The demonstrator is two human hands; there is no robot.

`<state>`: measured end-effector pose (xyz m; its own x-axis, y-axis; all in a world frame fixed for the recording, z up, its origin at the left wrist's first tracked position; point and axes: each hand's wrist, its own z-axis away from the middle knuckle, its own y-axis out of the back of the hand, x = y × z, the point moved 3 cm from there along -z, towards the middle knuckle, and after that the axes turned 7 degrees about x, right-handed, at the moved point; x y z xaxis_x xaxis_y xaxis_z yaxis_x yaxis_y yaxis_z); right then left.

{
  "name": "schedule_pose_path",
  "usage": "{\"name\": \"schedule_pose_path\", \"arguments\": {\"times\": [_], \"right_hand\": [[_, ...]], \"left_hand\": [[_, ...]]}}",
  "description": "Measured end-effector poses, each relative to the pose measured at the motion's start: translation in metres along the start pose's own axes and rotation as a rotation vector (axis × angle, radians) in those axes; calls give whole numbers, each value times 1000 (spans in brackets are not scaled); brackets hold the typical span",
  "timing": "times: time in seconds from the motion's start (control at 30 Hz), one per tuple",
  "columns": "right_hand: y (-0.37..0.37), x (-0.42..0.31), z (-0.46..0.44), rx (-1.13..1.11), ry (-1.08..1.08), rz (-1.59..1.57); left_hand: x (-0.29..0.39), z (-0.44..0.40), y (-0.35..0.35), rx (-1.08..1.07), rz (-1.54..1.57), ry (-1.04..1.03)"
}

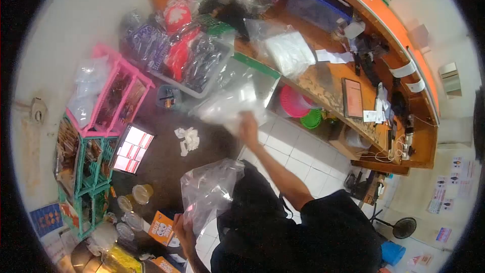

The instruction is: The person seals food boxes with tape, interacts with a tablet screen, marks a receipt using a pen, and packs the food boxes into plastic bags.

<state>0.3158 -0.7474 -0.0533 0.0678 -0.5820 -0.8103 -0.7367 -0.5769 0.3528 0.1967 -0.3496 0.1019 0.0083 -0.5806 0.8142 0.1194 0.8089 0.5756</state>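
My left hand (185,231) is closed on the edge of a clear plastic bag (209,187), which hangs over the edge of the dark table by my lap. Further forward, my right hand (247,125) grips a whitish clear plastic bag (227,105). That bag is smeared by motion, and its contents cannot be made out. It is close to the front of a plastic bin (217,65) filled with wrapped packages. Crumpled white paper (188,140) lies on the table between both hands and a lit tablet (133,149).
Pink and teal racks (96,156) stand along the left wall. Several clear cups (142,193) and an orange box (161,227) are at the lower left. On the wooden counter (323,83) sit a packet of white bags (289,53), a blue-lidded box (318,5) and another tablet (352,98).
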Motion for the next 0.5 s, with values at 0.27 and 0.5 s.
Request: {"name": "schedule_pose_path", "arguments": {"times": [0.27, 0.5], "right_hand": [[-4, 35, -130, -500, 31, 351], [108, 87, -196, -625, -508, 84]], "left_hand": [[81, -62, 7, 492, -407, -265], [307, -249, -161, 384, -260, -681]]}}
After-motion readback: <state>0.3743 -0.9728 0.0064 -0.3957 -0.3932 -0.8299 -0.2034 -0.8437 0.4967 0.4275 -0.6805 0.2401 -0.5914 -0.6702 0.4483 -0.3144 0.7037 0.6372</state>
